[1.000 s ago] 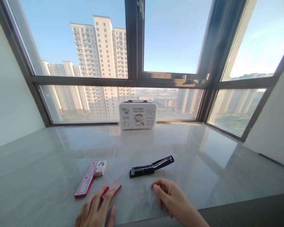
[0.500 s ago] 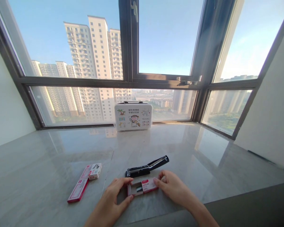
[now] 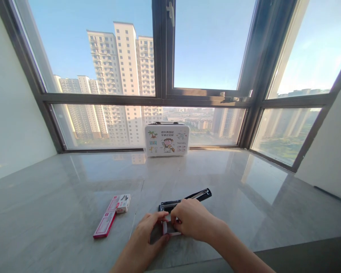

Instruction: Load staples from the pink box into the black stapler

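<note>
My left hand [image 3: 144, 235] grips the left end of a small pink-and-white staple box [image 3: 165, 228] between thumb and fingers. Over the box's open tray, my right hand [image 3: 193, 220] has its fingertips bent down in a pinch; whatever they hold is hidden. The right hand also covers most of the box. Just behind both hands lies a black stapler [image 3: 202, 195], its top arm swung open and slanting up to the right. Part of its middle is blocked by my right hand.
Left of my hands lie two long pink-and-white boxes [image 3: 104, 224] and a small white box [image 3: 124, 203] with a stapler picture. A white case [image 3: 167, 141] with cartoon prints stands against the window [image 3: 204, 125]. The grey stone sill's front edge [image 3: 290, 244] runs at lower right.
My right hand has left the box's right end and moved left, its fingers now down at the open tray. My left hand keeps its grip. The whole view has shifted slightly.
</note>
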The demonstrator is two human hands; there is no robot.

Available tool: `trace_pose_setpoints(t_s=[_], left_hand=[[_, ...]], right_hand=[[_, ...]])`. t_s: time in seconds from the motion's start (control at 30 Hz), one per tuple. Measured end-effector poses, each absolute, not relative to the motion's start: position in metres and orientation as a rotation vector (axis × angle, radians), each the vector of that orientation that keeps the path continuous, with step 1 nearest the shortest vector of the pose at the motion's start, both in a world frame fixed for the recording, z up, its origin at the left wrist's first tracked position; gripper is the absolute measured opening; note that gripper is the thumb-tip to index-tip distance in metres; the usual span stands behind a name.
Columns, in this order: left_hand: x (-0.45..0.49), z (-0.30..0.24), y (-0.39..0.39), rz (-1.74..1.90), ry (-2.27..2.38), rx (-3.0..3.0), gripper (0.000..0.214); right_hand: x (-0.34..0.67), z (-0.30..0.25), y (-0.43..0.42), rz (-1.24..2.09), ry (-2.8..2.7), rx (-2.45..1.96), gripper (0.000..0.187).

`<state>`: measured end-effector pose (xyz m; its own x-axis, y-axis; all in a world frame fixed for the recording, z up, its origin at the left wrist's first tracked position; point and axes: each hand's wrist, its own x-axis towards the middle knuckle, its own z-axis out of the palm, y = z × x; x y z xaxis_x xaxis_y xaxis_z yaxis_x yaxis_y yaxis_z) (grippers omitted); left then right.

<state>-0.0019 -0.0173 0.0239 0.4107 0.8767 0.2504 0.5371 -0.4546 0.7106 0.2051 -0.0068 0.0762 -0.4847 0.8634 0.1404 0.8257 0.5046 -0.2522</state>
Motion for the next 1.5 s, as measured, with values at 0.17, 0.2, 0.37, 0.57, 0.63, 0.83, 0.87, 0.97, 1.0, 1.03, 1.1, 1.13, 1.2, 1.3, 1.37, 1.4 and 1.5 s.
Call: trace_pose_setpoints(t_s=[0.17, 0.2, 0.37, 0.57, 0.63, 0.83, 0.87, 0.97, 1.0, 1.03, 1.1, 1.13, 1.2, 1.3, 1.37, 1.4, 1.5], left_hand=[[-0.002, 0.026, -0.020, 0.839, 1.183, 2.120, 0.047], [-0.002, 0.026, -0.020, 0.843, 1.178, 2.120, 0.047], [-0.009, 0.026, -0.018, 0.889, 1.213, 2.096, 0.042], [0.004, 0.026, -0.016, 0.795, 1.297, 1.948, 0.024], [0.012, 0.028, -0.018, 0.803, 1.267, 1.942, 0.020], [0.004, 0.027, -0.005, 0.871, 1.385, 1.998, 0.023], [0.000, 0.027, 0.000, 0.876, 1.436, 2.027, 0.027], [-0.005, 0.029, 0.015, 0.809, 1.491, 2.132, 0.038], [-0.005, 0.029, 0.018, 0.779, 1.481, 2.157, 0.035], [-0.004, 0.030, 0.020, 0.756, 1.470, 2.171, 0.030], [-0.002, 0.031, 0.022, 0.743, 1.467, 2.171, 0.024], [-0.001, 0.031, 0.022, 0.746, 1.472, 2.166, 0.023], [0.000, 0.032, 0.021, 0.752, 1.477, 2.158, 0.023], [0.000, 0.031, 0.021, 0.761, 1.477, 2.150, 0.023], [-0.001, 0.030, 0.022, 0.763, 1.475, 2.143, 0.023], [-0.002, 0.030, 0.023, 0.764, 1.472, 2.143, 0.023], [-0.003, 0.028, 0.023, 0.766, 1.465, 2.149, 0.023]], right_hand=[[0.226, 0.070, -0.016, 0.377, -2.268, -1.427, 0.014], [0.233, 0.067, -0.019, 0.430, -2.213, -1.428, 0.013], [0.271, 0.048, -0.030, 0.691, -1.979, -1.457, 0.029], [0.273, 0.040, -0.036, 0.838, -1.989, -1.485, 0.040], [0.263, 0.045, -0.036, 0.831, -2.036, -1.475, 0.037], [0.238, 0.060, -0.032, 0.607, -2.113, -1.495, 0.036], [0.234, 0.060, -0.030, 0.585, -2.129, -1.492, 0.031], [0.221, 0.061, -0.021, 0.515, -2.186, -1.467, 0.017], [0.217, 0.061, -0.017, 0.492, -2.191, -1.458, 0.016], [0.214, 0.061, -0.012, 0.474, -2.187, -1.448, 0.017], [0.210, 0.062, 0.000, 0.444, -2.153, -1.432, 0.021], [0.209, 0.063, 0.007, 0.433, -2.133, -1.426, 0.023], [0.207, 0.063, 0.019, 0.415, -2.127, -1.413, 0.025], [0.205, 0.062, 0.032, 0.433, -2.192, -1.384, 0.026], [0.203, 0.061, 0.036, 0.463, -2.234, -1.361, 0.028], [0.202, 0.061, 0.036, 0.472, -2.246, -1.352, 0.028], [0.200, 0.062, 0.033, 0.472, -2.260, -1.345, 0.029]])
